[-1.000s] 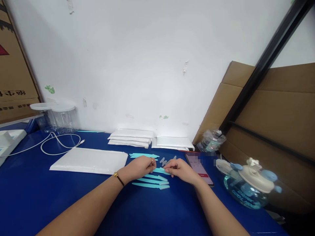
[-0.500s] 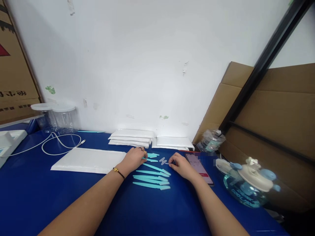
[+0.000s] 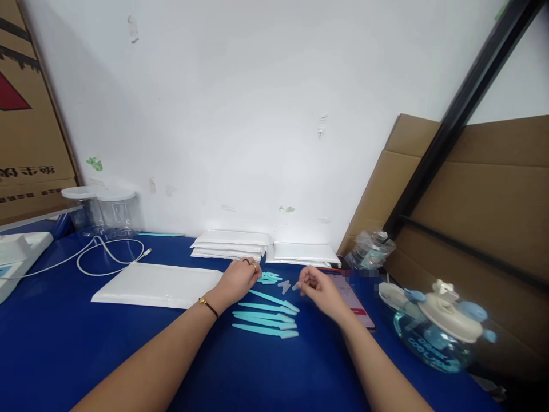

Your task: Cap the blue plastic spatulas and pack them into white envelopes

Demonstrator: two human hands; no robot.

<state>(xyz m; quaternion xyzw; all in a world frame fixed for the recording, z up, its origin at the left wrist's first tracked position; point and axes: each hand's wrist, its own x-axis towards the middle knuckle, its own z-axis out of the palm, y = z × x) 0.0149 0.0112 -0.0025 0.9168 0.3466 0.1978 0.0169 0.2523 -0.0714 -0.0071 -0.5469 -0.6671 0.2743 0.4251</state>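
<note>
Several turquoise eyebrow razors (image 3: 265,331) lie spread in a rough column on the blue table. At the column's far end, my left hand (image 3: 240,279) has its fingers closed over the handle ends of a small bunch of razors (image 3: 270,278); its fingertips are partly hidden. My right hand (image 3: 319,290) is raised slightly to the right of them, pinching a small translucent blade cap (image 3: 295,287). Loose translucent caps (image 3: 284,285) rest on the table between the two hands.
A white padded mailer (image 3: 158,285) lies left, with stacked mailers (image 3: 231,245) and more mailers (image 3: 304,253) along the wall. A phone (image 3: 354,303) and a water bottle (image 3: 441,332) stand right. Clear jars (image 3: 118,212) and a white cable (image 3: 79,260) are back left.
The far razors are now bunched closer together by my left hand. My right hand has lifted a little and turned, carrying the cap away from the loose ones. The view has shifted slightly.
</note>
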